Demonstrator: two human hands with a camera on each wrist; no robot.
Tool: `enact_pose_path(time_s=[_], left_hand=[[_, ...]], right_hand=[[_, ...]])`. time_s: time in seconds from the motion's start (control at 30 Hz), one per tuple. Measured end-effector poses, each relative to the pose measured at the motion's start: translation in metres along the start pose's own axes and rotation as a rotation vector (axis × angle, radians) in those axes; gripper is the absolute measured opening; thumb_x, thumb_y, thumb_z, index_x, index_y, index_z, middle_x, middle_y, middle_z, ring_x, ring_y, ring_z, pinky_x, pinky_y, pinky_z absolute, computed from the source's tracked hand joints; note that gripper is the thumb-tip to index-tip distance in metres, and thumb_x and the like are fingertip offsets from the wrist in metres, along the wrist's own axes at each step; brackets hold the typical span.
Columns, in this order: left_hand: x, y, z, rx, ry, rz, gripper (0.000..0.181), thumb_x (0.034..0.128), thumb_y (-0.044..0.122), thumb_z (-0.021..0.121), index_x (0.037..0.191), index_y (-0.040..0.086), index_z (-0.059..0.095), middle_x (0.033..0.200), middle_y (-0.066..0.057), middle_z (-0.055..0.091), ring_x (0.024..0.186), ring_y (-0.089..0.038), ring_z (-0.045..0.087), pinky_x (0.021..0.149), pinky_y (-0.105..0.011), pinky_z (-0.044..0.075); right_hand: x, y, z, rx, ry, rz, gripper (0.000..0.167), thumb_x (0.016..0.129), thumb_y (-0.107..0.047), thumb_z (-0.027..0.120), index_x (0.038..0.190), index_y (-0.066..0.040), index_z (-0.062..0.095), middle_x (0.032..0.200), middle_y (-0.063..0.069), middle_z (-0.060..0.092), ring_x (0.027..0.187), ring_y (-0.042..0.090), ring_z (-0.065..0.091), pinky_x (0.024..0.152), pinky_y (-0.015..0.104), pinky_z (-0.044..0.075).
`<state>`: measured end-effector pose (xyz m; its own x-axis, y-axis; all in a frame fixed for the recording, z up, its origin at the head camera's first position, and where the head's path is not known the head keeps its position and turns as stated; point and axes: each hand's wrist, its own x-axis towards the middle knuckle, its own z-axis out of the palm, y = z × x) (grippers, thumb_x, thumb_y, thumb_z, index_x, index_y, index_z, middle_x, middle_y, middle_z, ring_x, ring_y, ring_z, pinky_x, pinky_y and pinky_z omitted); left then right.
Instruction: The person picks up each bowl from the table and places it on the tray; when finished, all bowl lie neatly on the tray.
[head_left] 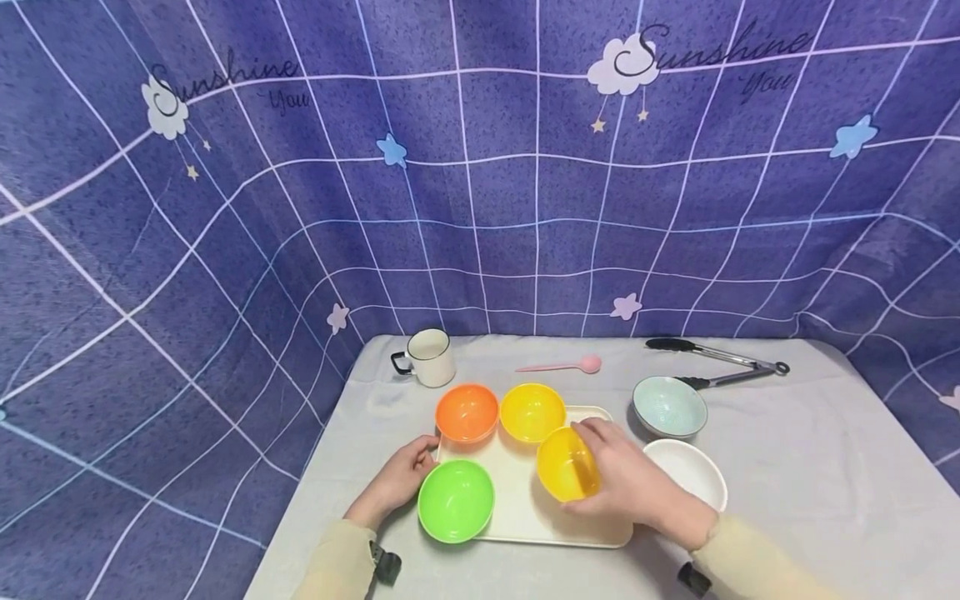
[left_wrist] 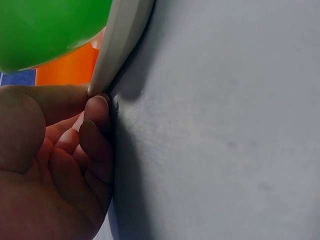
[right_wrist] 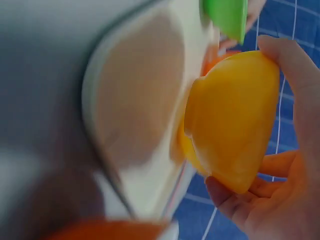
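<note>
My right hand grips a yellow bowl by its rim, tilted above the right part of a cream tray. In the right wrist view, a gap shows between this bowl and the tray. The left hand pinches the tray's left edge between thumb and fingers, as the left wrist view shows at the tray rim. A green bowl sits at the tray's front left corner. Along the back of the tray are an orange bowl and a second yellow bowl.
Right of the tray stand a light blue bowl and a white bowl, partly behind my right arm. Black-tipped tongs, a pink spoon and a white mug lie or stand farther back. A patterned curtain rises behind the table.
</note>
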<state>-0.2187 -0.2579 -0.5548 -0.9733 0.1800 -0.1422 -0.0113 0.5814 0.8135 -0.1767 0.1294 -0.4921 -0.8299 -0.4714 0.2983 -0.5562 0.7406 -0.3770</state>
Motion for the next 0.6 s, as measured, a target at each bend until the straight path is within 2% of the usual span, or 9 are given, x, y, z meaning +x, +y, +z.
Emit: enact_pose_path(time_s=[0.23,0.4,0.6], left_hand=[[0.0,-0.001,0.0,-0.004,-0.001,0.003,0.036,0.1036,0.005,0.06,0.14,0.007,0.061,0.082,-0.001,0.054,0.075,-0.018,0.051,0.079,-0.037,0.042],[0.0,-0.001,0.001,-0.025,-0.011,0.009,0.037,0.1035,0.005,0.06,0.14,0.006,0.06,0.082,-0.001,0.054,0.074,-0.018,0.051,0.077,-0.034,0.043],[0.0,-0.001,0.0,-0.031,-0.009,0.005,0.038,0.1034,0.005,0.06,0.141,0.005,0.06,0.082,-0.001,0.054,0.075,-0.018,0.051,0.075,-0.032,0.042]], right_hand=[[-0.002,-0.022,0.028,0.048,-0.081,-0.013,0.116,0.061,-0.061,0.093,0.146,0.007,0.052,0.143,0.019,0.053,0.132,0.032,0.052,0.11,0.046,0.043],[-0.004,-0.03,0.042,0.067,-0.063,-0.052,0.119,0.061,-0.065,0.092,0.145,0.008,0.052,0.145,0.021,0.053,0.134,0.033,0.051,0.111,0.046,0.042],[-0.002,-0.037,0.051,0.103,-0.062,-0.052,0.121,0.06,-0.065,0.093,0.148,0.006,0.05,0.147,0.021,0.051,0.135,0.033,0.05,0.111,0.047,0.042]])
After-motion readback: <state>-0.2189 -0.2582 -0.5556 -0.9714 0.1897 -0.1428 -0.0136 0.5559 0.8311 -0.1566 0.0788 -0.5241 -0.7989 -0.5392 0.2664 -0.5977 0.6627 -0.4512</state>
